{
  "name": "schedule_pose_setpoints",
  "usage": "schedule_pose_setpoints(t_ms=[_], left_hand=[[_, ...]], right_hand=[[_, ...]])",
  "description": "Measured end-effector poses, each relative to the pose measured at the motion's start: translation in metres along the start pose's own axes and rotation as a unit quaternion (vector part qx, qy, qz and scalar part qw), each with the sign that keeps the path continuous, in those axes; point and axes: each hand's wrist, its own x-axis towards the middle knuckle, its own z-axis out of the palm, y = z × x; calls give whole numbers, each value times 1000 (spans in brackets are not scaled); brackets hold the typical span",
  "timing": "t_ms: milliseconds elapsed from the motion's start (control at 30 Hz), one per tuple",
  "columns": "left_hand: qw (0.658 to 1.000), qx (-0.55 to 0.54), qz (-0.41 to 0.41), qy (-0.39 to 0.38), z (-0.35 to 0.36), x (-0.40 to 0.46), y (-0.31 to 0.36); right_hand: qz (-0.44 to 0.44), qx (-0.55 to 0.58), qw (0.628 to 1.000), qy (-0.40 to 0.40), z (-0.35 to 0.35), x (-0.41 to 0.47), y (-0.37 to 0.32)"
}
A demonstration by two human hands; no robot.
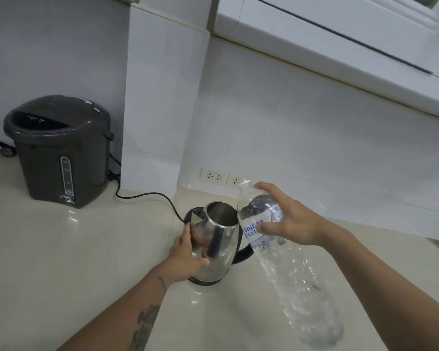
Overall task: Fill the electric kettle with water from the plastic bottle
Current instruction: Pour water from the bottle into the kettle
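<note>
A steel electric kettle [219,236] stands on its black base on the counter, lid open, black handle to the right. My left hand [188,252] grips its left side near the spout. My right hand [287,219] holds a clear plastic water bottle [289,274] around its labelled upper part. The bottle is tilted, its uncapped neck up and away, just right of the kettle's mouth, its base toward me. Water and bubbles show inside it.
A dark grey hot-water dispenser [58,150] stands at the back left. A black cord [147,196] runs across the counter to the kettle's base. Wall sockets [216,176] sit low on the white tiles behind the kettle. A white wall column rises between them.
</note>
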Motion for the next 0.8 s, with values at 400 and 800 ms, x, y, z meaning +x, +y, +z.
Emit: schedule_pose_setpoints(t_ms=[400, 800], left_hand=[[952, -90, 124, 267, -62, -17, 90], [945, -65, 317, -54, 92, -36, 207]], right_hand=[[-81, 167, 948, 258, -19, -63, 45], [16, 232, 910, 343, -43, -53, 132]])
